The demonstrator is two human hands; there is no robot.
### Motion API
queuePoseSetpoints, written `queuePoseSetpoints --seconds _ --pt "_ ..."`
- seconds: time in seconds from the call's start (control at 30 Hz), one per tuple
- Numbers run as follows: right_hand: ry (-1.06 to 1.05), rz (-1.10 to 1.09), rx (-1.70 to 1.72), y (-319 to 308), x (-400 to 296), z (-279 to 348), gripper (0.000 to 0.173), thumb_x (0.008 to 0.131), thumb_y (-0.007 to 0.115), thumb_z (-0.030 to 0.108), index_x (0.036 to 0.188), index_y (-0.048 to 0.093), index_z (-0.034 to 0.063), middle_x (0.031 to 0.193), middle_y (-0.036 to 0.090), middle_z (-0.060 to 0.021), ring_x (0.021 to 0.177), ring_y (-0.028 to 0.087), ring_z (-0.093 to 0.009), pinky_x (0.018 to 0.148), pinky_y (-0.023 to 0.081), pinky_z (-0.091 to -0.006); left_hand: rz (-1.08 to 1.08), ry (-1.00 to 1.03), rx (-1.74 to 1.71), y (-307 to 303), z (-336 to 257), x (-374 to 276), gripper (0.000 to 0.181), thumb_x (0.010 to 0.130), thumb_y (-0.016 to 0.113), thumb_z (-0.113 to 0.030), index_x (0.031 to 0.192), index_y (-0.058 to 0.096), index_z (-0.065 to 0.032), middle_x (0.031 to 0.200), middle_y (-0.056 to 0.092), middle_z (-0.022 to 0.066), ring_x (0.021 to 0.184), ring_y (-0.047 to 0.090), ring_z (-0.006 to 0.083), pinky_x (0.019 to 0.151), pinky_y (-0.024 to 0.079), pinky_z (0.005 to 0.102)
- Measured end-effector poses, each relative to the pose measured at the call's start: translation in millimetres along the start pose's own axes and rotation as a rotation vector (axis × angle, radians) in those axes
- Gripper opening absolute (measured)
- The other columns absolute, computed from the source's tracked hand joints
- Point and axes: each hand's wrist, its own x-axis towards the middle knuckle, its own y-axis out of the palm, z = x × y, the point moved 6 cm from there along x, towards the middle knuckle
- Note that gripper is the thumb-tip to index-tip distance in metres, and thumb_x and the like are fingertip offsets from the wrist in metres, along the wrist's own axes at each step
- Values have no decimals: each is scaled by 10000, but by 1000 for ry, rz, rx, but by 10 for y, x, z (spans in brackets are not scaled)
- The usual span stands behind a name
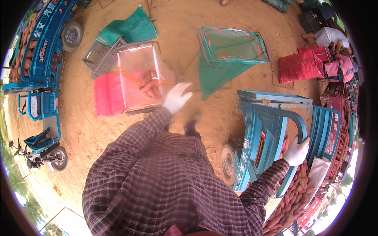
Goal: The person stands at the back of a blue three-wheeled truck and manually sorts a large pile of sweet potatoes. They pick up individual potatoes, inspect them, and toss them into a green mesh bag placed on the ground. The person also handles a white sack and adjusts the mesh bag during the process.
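My right hand (296, 151), in a white glove, grips the blue metal side rail (301, 126) of a cargo tricycle (262, 138) heaped with sweet potatoes (298, 188). White-gloved too, my left hand (177, 98) is held low in front of me with thumb and fingers apart, holding nothing. It overlaps the near right corner of a clear plastic bag (131, 63) stretched on a metal frame; whether they touch, I cannot tell. Several sweet potatoes (150, 85) lie inside the bag. Right of that stands another frame with a green mesh bag (233, 47) hung open on it.
Red mesh cloth (107, 94) and a grey plastic crate (102, 56) with green mesh cloth (130, 28) adjoin the plastic bag. A second blue tricycle (38, 53) stands at left. At right, people (332, 37) bend near a filled red mesh bag (298, 67). The ground (177, 26) is sandy.
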Motion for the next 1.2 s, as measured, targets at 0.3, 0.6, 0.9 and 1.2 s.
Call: queuePoseSetpoints --seconds 0.3,0.6,0.9,1.2 --pt "120 150 16 53 79 72 509 889 596 488 1302 608 191 1111 690 -86 950 697 -308 764 571 -466 -71 -430 698 -1565 1435 -1279 479 808 686 -243 1261 614 -104 1337 565 134 1227 507 360 1003 428 492" --pt "-272 -215 -46 -171 -92 789 697 800 748 437 1365 533 90 1319 590 -112 1216 566 -327 957 495 -476 -281 -565 586 -1581 1439 -1167 319 851 596 -192 1153 678 -132 1232 635 53 1158 569 299 973 449 465" --pt "-870 231 727 -882 -992 5077 816 799 766 403 1439 425 27 1375 513 -197 1222 535 -368 985 466 -468 -287 -625 569 -1611 1601 -1234 298 874 538 -137 1122 701 -159 1171 665 60 1121 593 295 961 479 421" --pt "-769 393 421 -150 -1038 5774 761 917 610 263 1558 239 86 1041 681 -113 840 712 -262 728 512 -430 -274 -629 553 -1704 1533 -1157 320 860 519 -101 1108 708 -171 1142 673 47 1101 606 283 938 498 404"
